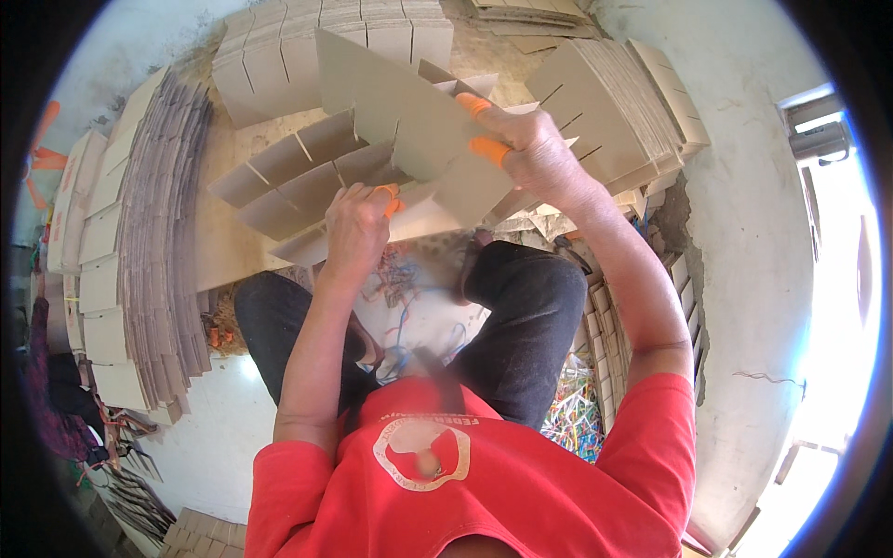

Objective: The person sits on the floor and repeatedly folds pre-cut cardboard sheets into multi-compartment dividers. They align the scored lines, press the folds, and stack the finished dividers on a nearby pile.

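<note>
Slotted cardboard strips (299, 191) stand on edge, side by side, on the wooden board in front of me. A wide flat cardboard piece (377, 98) slants across them, and it hides part of where the pieces meet. My left hand (356, 226), with orange covering on its fingers, is closed on the near ends of the strips. Higher up and to the right, my right hand (538, 156) grips the cardboard, its fingers and thumb also covered in orange. Its fingertips are partly hidden behind the cardboard.
Stacks of slotted cardboard stand at the left (139, 232), the back (326, 46) and the right (605, 112) of the wooden board (233, 251). Coloured strip scraps (572, 409) lie on the floor beside my leg. A pale wall (744, 251) rises on the right.
</note>
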A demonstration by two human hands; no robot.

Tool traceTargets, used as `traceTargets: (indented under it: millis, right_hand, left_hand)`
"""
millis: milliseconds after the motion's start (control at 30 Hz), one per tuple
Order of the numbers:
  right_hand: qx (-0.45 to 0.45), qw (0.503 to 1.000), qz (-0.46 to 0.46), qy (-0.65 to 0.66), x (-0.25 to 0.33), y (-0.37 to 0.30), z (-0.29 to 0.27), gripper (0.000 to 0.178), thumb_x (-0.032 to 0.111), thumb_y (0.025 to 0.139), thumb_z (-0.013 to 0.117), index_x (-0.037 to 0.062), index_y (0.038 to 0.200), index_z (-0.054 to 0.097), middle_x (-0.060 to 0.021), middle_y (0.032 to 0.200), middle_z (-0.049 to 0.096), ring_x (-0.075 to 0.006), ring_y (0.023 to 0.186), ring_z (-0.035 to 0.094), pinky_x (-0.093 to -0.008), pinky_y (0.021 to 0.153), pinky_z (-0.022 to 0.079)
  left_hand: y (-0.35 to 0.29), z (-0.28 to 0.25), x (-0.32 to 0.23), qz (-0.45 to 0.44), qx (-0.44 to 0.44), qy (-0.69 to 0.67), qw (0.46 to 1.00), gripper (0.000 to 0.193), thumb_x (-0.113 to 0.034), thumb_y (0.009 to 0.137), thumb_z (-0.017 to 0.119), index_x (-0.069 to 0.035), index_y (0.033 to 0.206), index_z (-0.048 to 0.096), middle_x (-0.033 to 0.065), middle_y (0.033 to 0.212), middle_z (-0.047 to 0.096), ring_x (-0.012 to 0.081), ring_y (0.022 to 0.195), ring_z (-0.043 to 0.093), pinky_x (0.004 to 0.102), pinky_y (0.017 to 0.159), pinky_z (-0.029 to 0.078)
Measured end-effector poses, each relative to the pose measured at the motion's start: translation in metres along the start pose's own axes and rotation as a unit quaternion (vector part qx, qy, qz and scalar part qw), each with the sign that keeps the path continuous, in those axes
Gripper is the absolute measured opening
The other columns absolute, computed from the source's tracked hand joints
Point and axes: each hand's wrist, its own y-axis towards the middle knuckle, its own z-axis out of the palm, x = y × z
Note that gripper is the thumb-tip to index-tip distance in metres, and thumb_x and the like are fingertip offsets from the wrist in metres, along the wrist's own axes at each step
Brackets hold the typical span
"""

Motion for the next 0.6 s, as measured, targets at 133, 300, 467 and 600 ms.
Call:
traceTargets:
  millis: [133,300,467,600]
  right_hand:
    - [0.068,0.997,0.015,-0.034,-0.013,0.000,0.023,0.044,0.000,0.087,0.061,0.0035,0.130,0.056,-0.0185,0.089,0.068,-0.0353,0.076,0.065,-0.0370,0.068,0.052]
    - [0.134,0.982,0.077,-0.109,-0.005,0.003,0.030,0.035,0.000,0.085,0.061,-0.0009,0.121,0.059,-0.0187,0.086,0.066,-0.0319,0.071,0.065,-0.0351,0.063,0.052]
    - [0.106,0.984,-0.100,-0.099,-0.011,-0.007,0.032,0.042,-0.001,0.082,0.057,-0.0041,0.124,0.053,-0.0193,0.078,0.064,-0.0342,0.069,0.064,-0.0397,0.059,0.051]
    - [0.174,0.969,-0.075,-0.160,-0.039,-0.024,0.068,0.039,-0.001,0.079,0.057,-0.0058,0.117,0.056,-0.0177,0.073,0.064,-0.0344,0.069,0.066,-0.0418,0.059,0.053]
  left_hand:
    - [0.003,0.005,0.003,-0.003,-0.020,-0.008,1.000,0.014,-0.004,0.073,0.070,-0.004,0.087,0.072,0.0135,0.075,0.065,0.0319,0.070,0.059,0.0419,0.064,0.046]
    - [0.007,0.007,0.008,-0.008,-0.021,-0.008,1.000,0.012,-0.005,0.072,0.071,-0.003,0.084,0.071,0.0141,0.074,0.064,0.0324,0.069,0.059,0.0432,0.063,0.047]
    - [0.005,0.007,0.008,-0.012,-0.003,-0.010,1.000,0.014,-0.005,0.073,0.072,-0.005,0.087,0.072,0.0139,0.073,0.064,0.0326,0.069,0.059,0.0426,0.063,0.047]
    - [0.012,0.010,-0.001,0.009,0.012,-0.007,1.000,0.019,-0.007,0.073,0.074,-0.006,0.092,0.073,0.0129,0.073,0.064,0.0313,0.069,0.060,0.0413,0.063,0.047]
